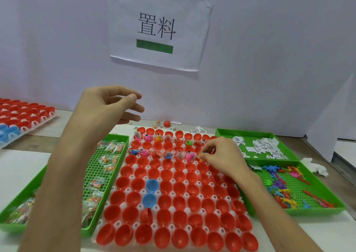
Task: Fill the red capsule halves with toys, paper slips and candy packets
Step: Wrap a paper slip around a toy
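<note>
The empty red capsule halves in the near rows of the white holder tray stand mouth-up, long axis roughly upright, so load each from directly above. Farther in, at the right end of the second filled row, the fingers of the right hand pinch a small yellow toy, its own axis too hidden to tell; lower it into the open half beneath before releasing. Beyond, the raised left hand hovers, fingers loosely curled, holding nothing.
</note>
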`<state>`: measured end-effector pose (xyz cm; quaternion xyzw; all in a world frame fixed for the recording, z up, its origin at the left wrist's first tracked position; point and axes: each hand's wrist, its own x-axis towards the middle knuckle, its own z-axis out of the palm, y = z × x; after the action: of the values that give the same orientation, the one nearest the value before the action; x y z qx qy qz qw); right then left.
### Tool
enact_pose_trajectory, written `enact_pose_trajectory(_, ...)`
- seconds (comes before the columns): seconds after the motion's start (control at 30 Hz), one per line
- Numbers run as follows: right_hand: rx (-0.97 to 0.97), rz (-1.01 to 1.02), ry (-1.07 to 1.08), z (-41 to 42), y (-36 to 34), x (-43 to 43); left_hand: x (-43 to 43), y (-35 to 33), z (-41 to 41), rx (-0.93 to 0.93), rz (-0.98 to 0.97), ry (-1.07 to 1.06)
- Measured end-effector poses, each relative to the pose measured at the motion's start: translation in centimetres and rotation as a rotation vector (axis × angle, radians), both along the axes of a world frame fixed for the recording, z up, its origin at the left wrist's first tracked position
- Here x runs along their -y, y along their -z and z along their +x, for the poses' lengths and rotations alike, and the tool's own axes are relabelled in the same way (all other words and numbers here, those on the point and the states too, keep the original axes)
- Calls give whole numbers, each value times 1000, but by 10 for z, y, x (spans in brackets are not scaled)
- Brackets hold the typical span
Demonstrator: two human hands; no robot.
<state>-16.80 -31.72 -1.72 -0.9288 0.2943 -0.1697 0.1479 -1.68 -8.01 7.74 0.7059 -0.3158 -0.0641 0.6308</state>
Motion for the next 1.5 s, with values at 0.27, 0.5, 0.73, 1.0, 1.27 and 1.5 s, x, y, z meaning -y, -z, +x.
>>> enact_pose_trajectory(0.27,-37,62,17,7,3,-1,-5,0,5,-10,-11,-28)
enact_pose_trajectory(0.5,-37,134,44,11,2,1,-5,0,5,-12,-6,-37)
enact_pose_trajectory(0.73,-59,180,64,13,0,3,-7,1,7,-11,-10,-47)
enact_pose_trajectory(1.0,-72,221,33,11,-5,9,-9,5,13,-1,3,-53)
enact_pose_trajectory(1.27,-20,245,37,4,-5,12,-19,20,30,-83,121,-88)
enact_pose_trajectory(1.5,-52,168,19,8,-3,11,-11,22,29,-103,158,-59)
